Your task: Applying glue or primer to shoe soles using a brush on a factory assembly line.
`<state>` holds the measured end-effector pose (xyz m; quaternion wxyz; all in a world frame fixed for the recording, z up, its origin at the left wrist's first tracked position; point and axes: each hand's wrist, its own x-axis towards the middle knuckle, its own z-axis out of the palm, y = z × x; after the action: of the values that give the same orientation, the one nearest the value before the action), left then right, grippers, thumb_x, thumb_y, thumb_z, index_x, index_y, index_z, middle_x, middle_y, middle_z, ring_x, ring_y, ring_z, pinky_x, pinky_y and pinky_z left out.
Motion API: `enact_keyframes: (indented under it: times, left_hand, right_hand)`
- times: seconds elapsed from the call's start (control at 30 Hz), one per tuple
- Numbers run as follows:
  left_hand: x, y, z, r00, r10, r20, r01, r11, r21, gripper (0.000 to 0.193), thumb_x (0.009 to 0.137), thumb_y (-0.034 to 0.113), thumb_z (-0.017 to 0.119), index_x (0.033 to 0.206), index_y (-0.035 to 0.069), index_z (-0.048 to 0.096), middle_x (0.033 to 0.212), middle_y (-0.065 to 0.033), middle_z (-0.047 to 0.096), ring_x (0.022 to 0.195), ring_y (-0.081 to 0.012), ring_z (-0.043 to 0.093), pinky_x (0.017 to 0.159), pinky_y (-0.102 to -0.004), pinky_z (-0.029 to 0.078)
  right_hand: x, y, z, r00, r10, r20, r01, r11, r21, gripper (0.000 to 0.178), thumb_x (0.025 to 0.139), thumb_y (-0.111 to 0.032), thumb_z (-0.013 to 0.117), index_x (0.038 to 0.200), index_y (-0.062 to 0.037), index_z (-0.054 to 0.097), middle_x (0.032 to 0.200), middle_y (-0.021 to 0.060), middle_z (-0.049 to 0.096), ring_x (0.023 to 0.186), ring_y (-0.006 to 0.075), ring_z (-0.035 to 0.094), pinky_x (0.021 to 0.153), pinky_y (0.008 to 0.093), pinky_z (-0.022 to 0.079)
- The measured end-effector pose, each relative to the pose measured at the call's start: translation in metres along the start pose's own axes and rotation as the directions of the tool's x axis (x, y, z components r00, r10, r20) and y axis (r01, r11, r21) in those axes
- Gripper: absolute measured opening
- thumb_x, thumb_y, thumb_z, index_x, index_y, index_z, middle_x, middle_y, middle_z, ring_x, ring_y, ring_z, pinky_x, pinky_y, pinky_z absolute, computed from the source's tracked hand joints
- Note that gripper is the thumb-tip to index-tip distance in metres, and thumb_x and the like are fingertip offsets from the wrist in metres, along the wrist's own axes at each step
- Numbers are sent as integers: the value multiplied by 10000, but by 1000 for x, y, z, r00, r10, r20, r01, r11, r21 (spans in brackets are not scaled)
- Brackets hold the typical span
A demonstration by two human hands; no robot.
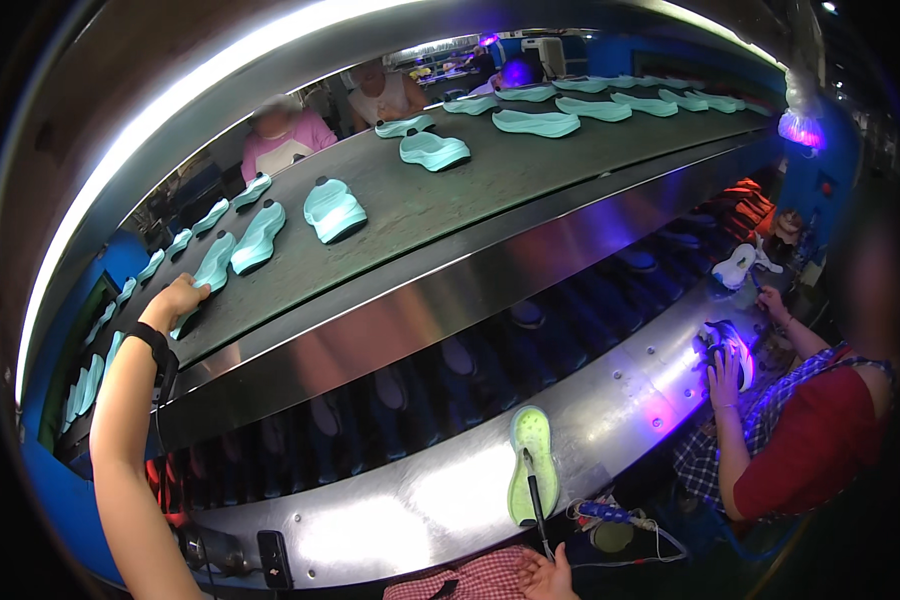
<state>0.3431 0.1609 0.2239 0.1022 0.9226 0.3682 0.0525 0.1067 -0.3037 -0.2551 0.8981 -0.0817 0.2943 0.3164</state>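
Observation:
My left hand (178, 303) reaches out to the upper conveyor belt, its fingers closed on the edge of a turquoise shoe sole (214, 264). A black band circles that wrist. Low in the picture, my right hand (547, 576) is turned partly palm up, with a thin brush (536, 497) held in its fingers. The brush's dark handle slants up and its tip rests over a yellow-green shoe sole (519, 490), which lies hollow side up on the metal ledge (390, 515). More turquoise soles (334, 208) are spread along the belt (390, 220).
A phone (274, 558) lies on the ledge at left. Near my right hand are a blue-wrapped tool (606, 512) with a cable and a small round pot (612, 537). At right, a co-worker in a red sleeve (808, 450) handles a shoe (732, 355). Dark shoes fill the lower level.

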Motion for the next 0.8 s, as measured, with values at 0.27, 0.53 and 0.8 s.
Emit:
enact_keyframes:
  times: [0.27, 0.53, 0.8]
  left_hand:
    - [13, 23, 17, 961, 275, -17, -276, 958, -83, 572, 777, 305, 596, 1222, -12, 428, 1192, -227, 473, 1131, -285, 445, 939, -367, 332]
    - [-14, 116, 36, 847, 517, 124, -488, 849, -203, 572, 746, 186, 615, 1261, 47, 408, 1197, -191, 469, 1119, -255, 438, 934, -338, 325]
    - [-58, 159, 32, 752, 649, 115, -591, 741, -320, 454, 779, 211, 601, 1177, 28, 479, 1164, -207, 509, 1064, -273, 493, 900, -344, 366]
  right_hand:
    - [-5, -1, 0, 998, 0, -56, 2, 999, 39, 623, 814, -608, 393, 978, -40, 588, 733, 57, 589, 625, 157, 520, 485, 225, 368]
    - [-18, -4, 23, 996, -20, -81, 24, 999, 40, 569, 820, -569, 428, 942, -37, 590, 692, 41, 564, 584, 146, 492, 469, 224, 353]
    - [-24, -4, 38, 969, -222, -103, 233, 967, 103, 287, 822, -335, 536, 881, -60, 592, 672, 43, 553, 571, 143, 484, 469, 237, 370]
